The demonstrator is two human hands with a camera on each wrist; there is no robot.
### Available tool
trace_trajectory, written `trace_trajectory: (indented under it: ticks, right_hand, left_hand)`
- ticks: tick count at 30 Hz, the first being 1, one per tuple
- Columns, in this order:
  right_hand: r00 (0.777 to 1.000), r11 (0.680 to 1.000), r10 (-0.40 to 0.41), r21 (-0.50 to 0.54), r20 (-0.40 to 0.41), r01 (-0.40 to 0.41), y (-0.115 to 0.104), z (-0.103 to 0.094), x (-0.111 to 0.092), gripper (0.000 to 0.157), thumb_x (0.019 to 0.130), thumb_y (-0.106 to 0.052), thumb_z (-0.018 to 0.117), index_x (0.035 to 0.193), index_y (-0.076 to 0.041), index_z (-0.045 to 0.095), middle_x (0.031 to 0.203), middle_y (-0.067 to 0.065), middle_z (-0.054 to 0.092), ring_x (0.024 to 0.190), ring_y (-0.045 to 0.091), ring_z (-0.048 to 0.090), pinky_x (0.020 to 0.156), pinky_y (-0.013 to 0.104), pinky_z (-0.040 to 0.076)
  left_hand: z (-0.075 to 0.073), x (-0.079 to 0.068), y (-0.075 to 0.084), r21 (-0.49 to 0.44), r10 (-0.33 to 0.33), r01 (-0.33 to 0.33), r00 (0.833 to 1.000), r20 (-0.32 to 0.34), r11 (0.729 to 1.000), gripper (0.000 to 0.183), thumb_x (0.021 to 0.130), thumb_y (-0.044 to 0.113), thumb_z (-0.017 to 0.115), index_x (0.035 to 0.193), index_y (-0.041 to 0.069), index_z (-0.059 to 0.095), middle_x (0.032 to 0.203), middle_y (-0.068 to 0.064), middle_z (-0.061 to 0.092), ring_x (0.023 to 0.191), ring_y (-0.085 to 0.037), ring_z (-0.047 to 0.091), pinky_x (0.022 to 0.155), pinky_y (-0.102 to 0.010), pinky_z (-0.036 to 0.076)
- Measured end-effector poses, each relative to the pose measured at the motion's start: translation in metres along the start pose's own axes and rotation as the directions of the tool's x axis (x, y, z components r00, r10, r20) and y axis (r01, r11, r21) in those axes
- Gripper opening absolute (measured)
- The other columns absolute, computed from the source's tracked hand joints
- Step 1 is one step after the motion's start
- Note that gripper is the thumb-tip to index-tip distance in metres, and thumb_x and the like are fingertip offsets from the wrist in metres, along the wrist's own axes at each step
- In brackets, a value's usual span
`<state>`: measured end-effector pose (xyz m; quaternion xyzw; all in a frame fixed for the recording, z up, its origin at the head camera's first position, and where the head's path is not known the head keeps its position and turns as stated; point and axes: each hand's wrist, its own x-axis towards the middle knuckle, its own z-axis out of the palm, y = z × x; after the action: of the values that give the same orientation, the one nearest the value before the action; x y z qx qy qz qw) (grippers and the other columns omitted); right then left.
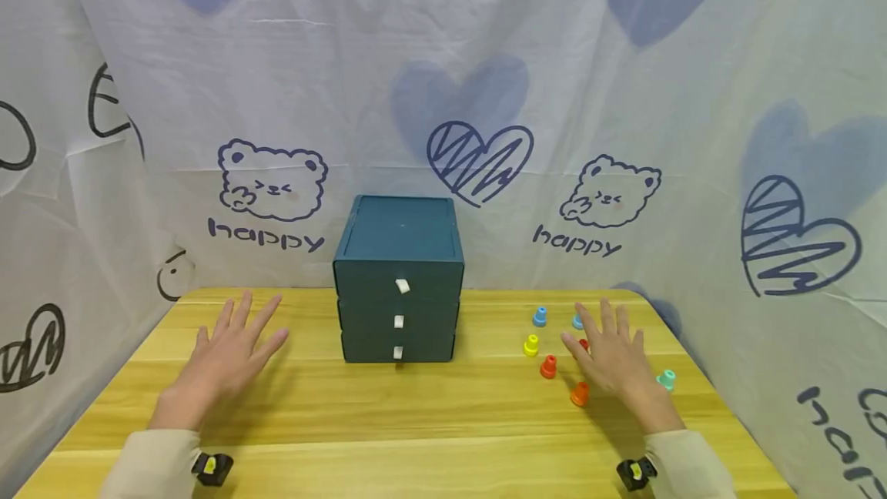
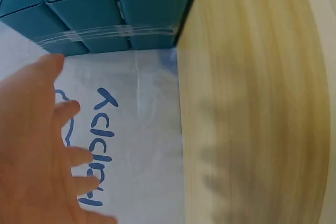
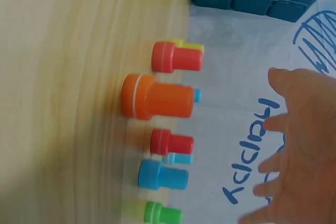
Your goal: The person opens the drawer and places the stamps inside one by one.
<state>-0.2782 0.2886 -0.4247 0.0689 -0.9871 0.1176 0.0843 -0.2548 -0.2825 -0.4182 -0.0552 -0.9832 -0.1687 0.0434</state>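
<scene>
My left hand [image 1: 225,356] is spread over the left side of the table, palm down, holding nothing. To its right stands a dark teal cabinet [image 1: 399,306] with three closed drawers and white pull tabs. My right hand [image 1: 613,353], fingers also spread, hovers among several small plastic stamper-like pieces with wide bases. Around it are a blue piece [image 1: 540,317], a yellow piece [image 1: 530,346], a red piece [image 1: 548,366], an orange piece [image 1: 580,393] and a mint green piece [image 1: 666,380]. A second red one and a light blue one are partly hidden behind its fingers.
The wood-grain table [image 1: 388,430] ends at a pale curtain [image 1: 499,14] printed with hearts, bears and the word "happy". This curtain also runs down both sides. Clear tape [image 2: 105,32] crosses the cabinet's side in the left wrist view.
</scene>
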Motion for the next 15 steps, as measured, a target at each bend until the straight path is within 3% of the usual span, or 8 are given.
trace_trajectory:
  ticks: [4, 8, 12, 15]
  right_hand:
    - [0.998, 0.992, -0.053, 0.115, -0.044, 0.058, -0.005, -0.001, 0.002, 0.067, 0.109, -0.047, 0.046, 0.159, -0.004, 0.034, 0.163, 0.036, 0.025, 0.148, 0.06, 0.025, 0.115, 0.079, 0.028]
    - [0.99, 0.962, -0.087, 0.247, -0.115, 0.113, -0.016, -0.005, 0.008, 0.059, 0.109, -0.038, 0.051, 0.154, -0.001, 0.042, 0.151, 0.03, 0.05, 0.137, 0.052, 0.05, 0.112, 0.069, 0.042]
    - [0.987, 0.894, -0.097, 0.425, -0.126, 0.142, -0.034, -0.009, 0.017, 0.049, 0.107, -0.031, 0.057, 0.148, -0.005, 0.052, 0.13, 0.024, 0.069, 0.117, 0.043, 0.067, 0.099, 0.059, 0.056]
    - [0.987, 0.829, -0.13, 0.535, -0.1, 0.163, -0.053, -0.01, 0.023, 0.039, 0.106, -0.03, 0.059, 0.138, -0.008, 0.062, 0.12, 0.016, 0.075, 0.11, 0.034, 0.071, 0.095, 0.052, 0.06]
  left_hand:
    - [-0.005, 0.004, 0.002, -0.121, 0.07, -0.07, 0.998, -0.003, 0.99, 0.073, 0.108, 0.06, 0.033, 0.167, 0.02, 0.015, 0.169, -0.034, 0.008, 0.151, -0.062, 0.012, 0.113, -0.084, 0.015]
    - [-0.015, 0.012, 0.007, -0.244, 0.162, -0.168, 0.986, -0.045, 0.955, 0.069, 0.111, 0.045, 0.039, 0.166, 0.011, 0.017, 0.168, -0.032, 0.019, 0.151, -0.059, 0.022, 0.116, -0.078, 0.023]
    - [-0.027, 0.021, 0.015, -0.337, 0.197, -0.208, 0.978, -0.067, 0.918, 0.067, 0.112, 0.041, 0.039, 0.167, 0.013, 0.014, 0.169, -0.028, 0.02, 0.148, -0.057, 0.03, 0.114, -0.077, 0.031]
    - [-0.035, 0.029, 0.024, -0.381, 0.208, -0.224, 0.975, -0.084, 0.897, 0.065, 0.112, 0.042, 0.037, 0.168, 0.02, 0.011, 0.17, -0.025, 0.02, 0.147, -0.056, 0.035, 0.111, -0.077, 0.035]
